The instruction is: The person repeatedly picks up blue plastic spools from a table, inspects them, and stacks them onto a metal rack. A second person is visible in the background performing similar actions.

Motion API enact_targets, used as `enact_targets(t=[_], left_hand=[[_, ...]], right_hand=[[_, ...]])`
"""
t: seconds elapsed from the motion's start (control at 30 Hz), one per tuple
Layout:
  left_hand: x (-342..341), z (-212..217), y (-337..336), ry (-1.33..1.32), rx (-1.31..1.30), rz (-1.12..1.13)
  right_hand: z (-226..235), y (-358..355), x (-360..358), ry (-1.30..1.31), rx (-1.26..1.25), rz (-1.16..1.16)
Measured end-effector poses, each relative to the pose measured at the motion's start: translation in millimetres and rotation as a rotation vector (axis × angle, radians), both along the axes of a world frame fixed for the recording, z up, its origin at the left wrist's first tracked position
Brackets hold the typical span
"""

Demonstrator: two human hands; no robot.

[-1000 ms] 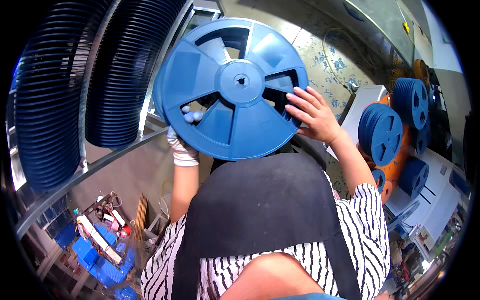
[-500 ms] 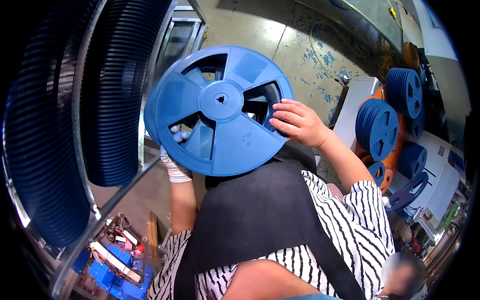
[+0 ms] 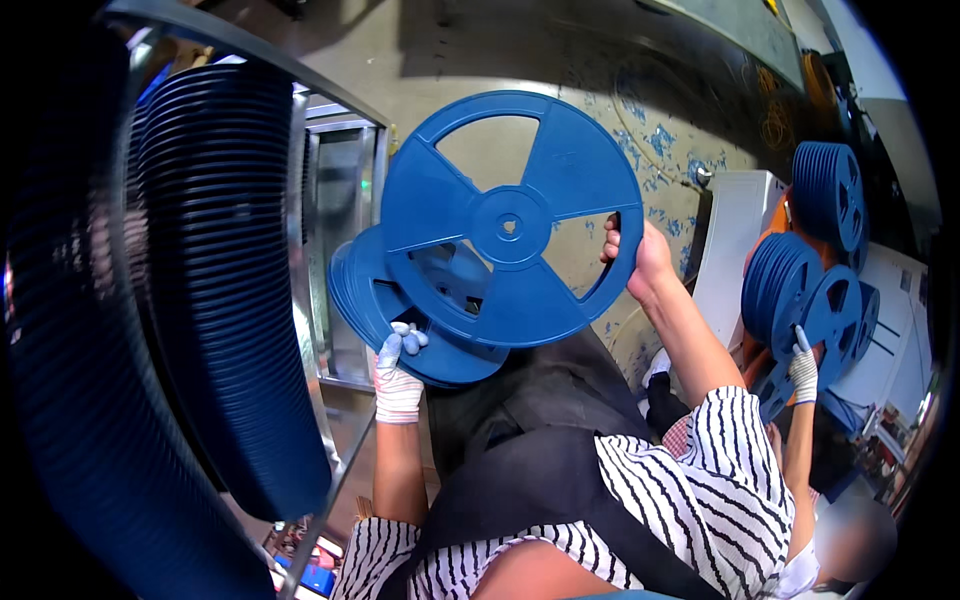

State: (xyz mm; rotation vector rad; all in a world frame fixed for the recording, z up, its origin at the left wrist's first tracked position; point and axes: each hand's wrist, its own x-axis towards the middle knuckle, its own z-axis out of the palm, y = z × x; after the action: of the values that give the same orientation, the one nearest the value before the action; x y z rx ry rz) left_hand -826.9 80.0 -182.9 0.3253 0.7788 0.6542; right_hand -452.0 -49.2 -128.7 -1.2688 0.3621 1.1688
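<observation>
My right hand (image 3: 650,258), bare, grips the rim of one flat blue plastic reel disc (image 3: 582,175), its fingers curled through a cut-out. The disc has three wide openings and a small hole in its hub. Behind and below it, to the left, a stack of blue reel discs (image 3: 358,300) leans over my lap. My left hand (image 3: 400,372), in a white glove with blue-grey fingertips, is closed on the lower rim of that stack, with fingers showing through an opening. The held disc hides much of the stack's upper right part.
On the left, a metal rack (image 3: 225,38) holds long rows of blue discs (image 3: 225,280). At right, another person's gloved hand (image 3: 803,370) touches blue reels (image 3: 835,315) beside an orange stand. A white cabinet (image 3: 735,230) stands nearer. Blue scraps (image 3: 660,130) litter the floor.
My right hand has drawn one disc off the stack, up and to the right. The left hand still grips the others. My view has shifted, and a co-worker's gloved hand now shows at right.
</observation>
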Motion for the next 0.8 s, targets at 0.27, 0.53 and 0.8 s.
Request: enact_targets(t=[0.27,0.53,0.8], left_hand=[[59,101,-48,0.237,0.055,0.066],[60,90,-54,0.3,0.065,0.092],[35,112,-56,0.353,0.011,0.179]], right_hand=[[-36,-49,27,0.395,-0.009,-0.044],[-102,-54,36,0.482,-0.033,-0.037],[-124,-55,40,0.42,-0.011,0.004]])
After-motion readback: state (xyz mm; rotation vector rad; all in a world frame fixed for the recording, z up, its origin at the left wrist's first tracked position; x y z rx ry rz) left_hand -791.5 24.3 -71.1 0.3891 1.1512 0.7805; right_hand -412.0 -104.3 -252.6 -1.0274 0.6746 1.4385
